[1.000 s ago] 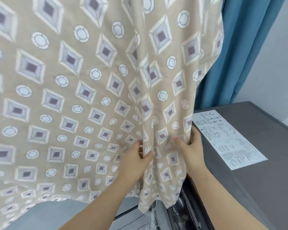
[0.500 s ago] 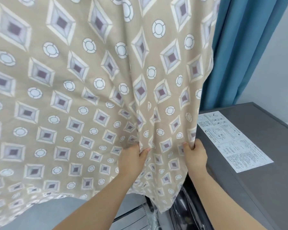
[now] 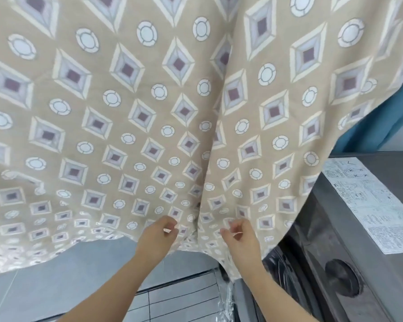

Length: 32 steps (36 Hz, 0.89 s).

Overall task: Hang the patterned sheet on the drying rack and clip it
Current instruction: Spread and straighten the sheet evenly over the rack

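While the patterned sheet [image 3: 149, 112] fills most of what we see, it hangs down from above the top of the view as a beige cloth with diamonds and white rings; its lower hem runs from the near left, past both hands, to the near right, where it ends just beside the front of a grey washing machine [image 3: 330, 233]; one long fold drops down its middle and ends between the hands.

Our left hand [image 3: 157, 235] is raised at the hem, left of the fold, with its fingers curled in and the thumb against the cloth; we cannot tell whether it pinches the fabric or only touches it. Our right hand [image 3: 240, 238] is at the hem just right of the fold, its fingers curled too; here again we cannot tell if cloth is held between them. The two hands are near each other but apart.

On the machine's flat top lies a white instruction sticker [image 3: 370, 205]; behind it, at the far right, hangs a blue curtain [image 3: 377, 126]; below the hem we see a grey floor [image 3: 56, 282] with tiles [image 3: 177, 298] nearer us.
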Motion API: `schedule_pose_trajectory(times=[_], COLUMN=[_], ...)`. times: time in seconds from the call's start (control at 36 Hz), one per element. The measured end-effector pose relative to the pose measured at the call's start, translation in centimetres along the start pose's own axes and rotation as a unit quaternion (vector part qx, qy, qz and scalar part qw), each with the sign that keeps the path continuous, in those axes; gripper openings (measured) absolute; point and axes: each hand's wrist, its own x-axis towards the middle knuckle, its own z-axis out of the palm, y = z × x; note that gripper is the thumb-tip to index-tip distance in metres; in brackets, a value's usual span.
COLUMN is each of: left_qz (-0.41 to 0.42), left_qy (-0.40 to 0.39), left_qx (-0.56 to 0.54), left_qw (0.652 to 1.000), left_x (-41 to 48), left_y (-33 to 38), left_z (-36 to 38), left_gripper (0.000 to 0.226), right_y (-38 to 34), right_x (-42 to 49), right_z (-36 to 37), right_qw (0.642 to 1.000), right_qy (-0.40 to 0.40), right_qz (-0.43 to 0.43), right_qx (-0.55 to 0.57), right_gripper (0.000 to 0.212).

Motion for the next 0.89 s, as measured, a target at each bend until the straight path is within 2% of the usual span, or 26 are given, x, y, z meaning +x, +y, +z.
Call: schedule_pose_trajectory(times=[0.17,0.28,0.36,0.47,0.56,0.61,0.69,0.78,0.89], left_qz=[-0.048,-0.085,-0.121,-0.201,-0.231,-0.240,-0.225,-0.233,-0.224], left_qy=[0.000,-0.022,-0.051,-0.096,-0.138,-0.139,-0.092,-0.079,-0.106], left_qx=[-0.023,-0.056,-0.074,-0.102,-0.127,-0.174,-0.305,-0.403,-0.532], left_qw=[0.999,0.995,0.989,0.969,0.955,0.945,0.921,0.881,0.810], left_x=[0.6,1.4,1.5,2.4,3.3,4.1,5.5,6.8,9.0], left_y=[-4.6,-8.2,-10.0,-11.8,-12.8,-14.0,-16.0,-17.9,-19.5], left_z=[-1.9,-2.9,-2.8,-2.1,-0.6,0.6,2.7,5.4,8.2], left_gripper=[0.008,0.019,0.012,0.037,0.028,0.029,0.042,0.060,0.032], right_y=[1.5,2.8,4.1,5.7,7.6,9.1,11.3,13.3,15.7], right_x=[-0.5,-1.1,-1.7,-1.5,-0.9,-0.1,1.4,3.1,5.6], right_z=[3.8,6.7,8.6,11.5,13.2,14.2,15.8,17.5,19.1], right_qw=[0.991,0.981,0.969,0.950,0.934,0.923,0.918,0.914,0.894], right_qy=[-0.086,-0.078,-0.080,-0.079,-0.058,-0.054,-0.054,-0.079,-0.170], right_qz=[0.092,0.178,0.230,0.287,0.328,0.347,0.347,0.329,0.297], right_qx=[-0.039,0.010,0.051,0.096,0.126,0.155,0.182,0.226,0.291], right_gripper=[0.014,0.014,0.013,0.015,0.012,0.010,0.007,0.018,0.037])
